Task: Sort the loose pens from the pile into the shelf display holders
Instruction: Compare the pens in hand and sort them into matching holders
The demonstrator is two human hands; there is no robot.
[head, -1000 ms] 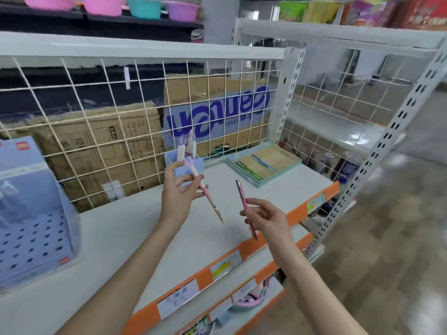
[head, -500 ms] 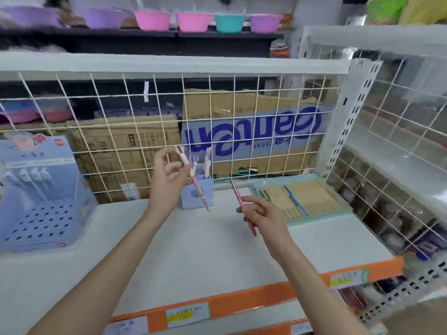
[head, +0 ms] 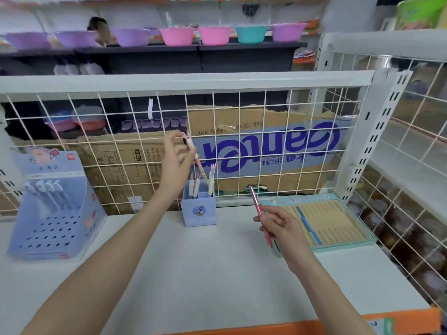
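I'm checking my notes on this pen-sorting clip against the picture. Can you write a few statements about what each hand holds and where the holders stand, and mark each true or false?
1. The left hand pinches a bunny-topped pen above the small blue holder. True.
2. The right hand is empty. False: it grips a pink pen.
3. The small blue holder already has pens standing in it. True.
4. The flat teal tray lies left of the small blue holder. False: it lies to the right.
5. The large blue display box stands at the shelf's left end. True.
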